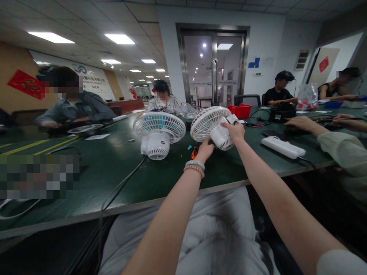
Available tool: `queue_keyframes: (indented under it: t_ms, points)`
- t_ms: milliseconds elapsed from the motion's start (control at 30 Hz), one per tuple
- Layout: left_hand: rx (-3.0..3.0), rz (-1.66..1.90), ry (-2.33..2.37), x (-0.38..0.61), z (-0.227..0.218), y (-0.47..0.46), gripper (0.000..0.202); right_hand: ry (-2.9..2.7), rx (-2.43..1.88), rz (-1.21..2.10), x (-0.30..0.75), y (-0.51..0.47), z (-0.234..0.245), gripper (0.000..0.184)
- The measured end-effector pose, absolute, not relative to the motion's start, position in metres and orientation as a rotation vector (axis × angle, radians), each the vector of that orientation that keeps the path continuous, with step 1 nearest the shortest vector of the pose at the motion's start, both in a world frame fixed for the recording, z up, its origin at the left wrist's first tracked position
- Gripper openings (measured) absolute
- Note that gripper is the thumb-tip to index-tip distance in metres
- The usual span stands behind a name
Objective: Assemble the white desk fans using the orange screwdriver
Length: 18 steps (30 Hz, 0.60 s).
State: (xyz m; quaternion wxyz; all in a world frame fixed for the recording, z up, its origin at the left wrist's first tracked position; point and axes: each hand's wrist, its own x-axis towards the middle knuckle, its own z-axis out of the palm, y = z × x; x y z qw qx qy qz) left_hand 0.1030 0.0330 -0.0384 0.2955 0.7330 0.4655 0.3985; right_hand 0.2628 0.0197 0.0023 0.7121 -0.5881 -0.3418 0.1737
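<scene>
A white electric fan point(219, 138) is tilted in front of me, its round grille facing away to the left. My right hand point(235, 131) is closed around the white part at the back of its housing, beside a small dark piece. Low at the fan's near side, my left hand point(205, 151) is closed against it, with some fingertips hidden behind the fan. To the left, a second white fan point(156, 145) rests on the table, its cable running towards the near edge. A small orange-and-black object point(194, 152) lies just left of my left hand.
The green table point(160, 183) holds a white power strip point(283, 147) at right and a red bin point(239, 110) behind. A co-worker's hands point(304, 124) work at the right. Other people sit around the table. A round grille point(88, 129) lies at left.
</scene>
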Motion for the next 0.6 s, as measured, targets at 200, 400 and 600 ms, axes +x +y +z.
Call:
queue_keyframes:
  t_ms: [200, 400, 600]
  points:
    - [2.082, 0.97, 1.232, 0.1018, -0.0421, 0.0353, 0.053, -0.747, -1.287, 0.384, 0.264, 0.0203, 0.0023, 0.028]
    - [2.254, 0.89, 1.234, 0.1005, -0.0455, 0.0378, 0.044, -0.777, -1.264, 0.463, 0.2662, 0.0234, -0.0012, 0.029]
    - [2.328, 0.843, 1.205, 0.0999, -0.0454, 0.0369, 0.042, -0.729, -1.281, 0.413, 0.2659, 0.0221, -0.0007, 0.026]
